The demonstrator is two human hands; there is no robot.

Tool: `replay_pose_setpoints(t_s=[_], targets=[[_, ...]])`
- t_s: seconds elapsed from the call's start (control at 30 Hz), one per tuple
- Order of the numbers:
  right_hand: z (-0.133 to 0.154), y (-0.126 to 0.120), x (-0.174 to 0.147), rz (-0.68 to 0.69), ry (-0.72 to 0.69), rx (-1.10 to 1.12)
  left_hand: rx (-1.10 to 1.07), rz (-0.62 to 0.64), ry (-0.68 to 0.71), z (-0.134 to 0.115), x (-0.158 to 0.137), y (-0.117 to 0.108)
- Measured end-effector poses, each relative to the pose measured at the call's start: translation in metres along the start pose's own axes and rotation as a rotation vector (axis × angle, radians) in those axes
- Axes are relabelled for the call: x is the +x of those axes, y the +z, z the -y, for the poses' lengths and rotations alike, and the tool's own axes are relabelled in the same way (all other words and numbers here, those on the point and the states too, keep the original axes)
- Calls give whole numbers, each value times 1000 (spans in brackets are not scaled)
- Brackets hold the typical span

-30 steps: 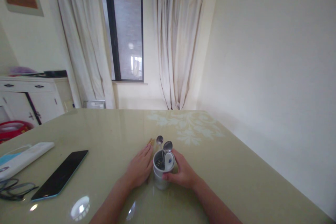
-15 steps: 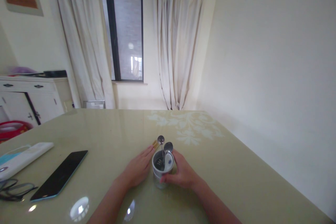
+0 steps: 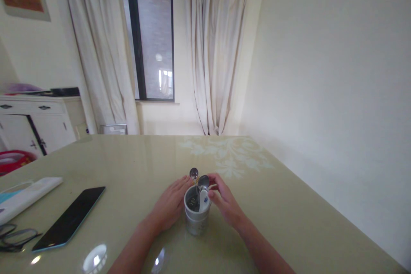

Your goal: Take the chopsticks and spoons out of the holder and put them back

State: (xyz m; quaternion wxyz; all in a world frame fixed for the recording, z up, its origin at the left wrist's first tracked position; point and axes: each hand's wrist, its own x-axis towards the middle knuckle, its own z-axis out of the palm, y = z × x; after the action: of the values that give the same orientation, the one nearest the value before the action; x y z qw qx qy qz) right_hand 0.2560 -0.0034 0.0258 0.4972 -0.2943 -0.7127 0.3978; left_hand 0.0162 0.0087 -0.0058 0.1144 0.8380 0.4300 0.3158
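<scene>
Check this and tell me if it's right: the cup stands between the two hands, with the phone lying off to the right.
The phone's side is wrong: the head view shows the phone off to the left. The cup does stand between the left hand and right hand.

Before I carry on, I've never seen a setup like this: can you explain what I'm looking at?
There is no machine: the left hand and right hand are a person's own, bare. The camera is worn on that person's head, looking forward and down. On the glossy table stands a grey cup with metal spoons and a white spoon in it. The left hand is beside the cup; the right has its fingers at the spoons, though whether its grip holds one is unclear. Further left lie a dark phone and a long white object.
</scene>
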Motion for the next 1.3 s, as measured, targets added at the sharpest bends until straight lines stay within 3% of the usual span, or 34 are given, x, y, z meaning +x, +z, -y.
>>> replay_pose_setpoints(t_s=[0.17,0.3,0.4,0.6,0.77,1.0,1.1,1.2,1.3], targets=[[4,4,5,-201,4,-68,-69,-459,-93,-10,6,-5],[16,6,15,-329,-143,-127,-101,-664,-22,-28,5,-12],[44,6,30,-393,-262,-109,-120,-726,16,-42,1,-18],[108,15,60,-419,-414,-157,-224,-705,24,-61,-4,-21],[111,21,71,-336,-360,-146,-153,-802,-138,-52,-2,-24],[98,22,80,-194,-260,-208,63,-645,-119,-31,-5,-38],[96,20,82,-36,-177,-334,34,-589,-189,-24,-5,-37],[92,15,82,76,-82,-650,11,-386,-292,-11,-5,-33],[84,11,82,112,-4,-916,142,-176,-417,11,-8,-25]])
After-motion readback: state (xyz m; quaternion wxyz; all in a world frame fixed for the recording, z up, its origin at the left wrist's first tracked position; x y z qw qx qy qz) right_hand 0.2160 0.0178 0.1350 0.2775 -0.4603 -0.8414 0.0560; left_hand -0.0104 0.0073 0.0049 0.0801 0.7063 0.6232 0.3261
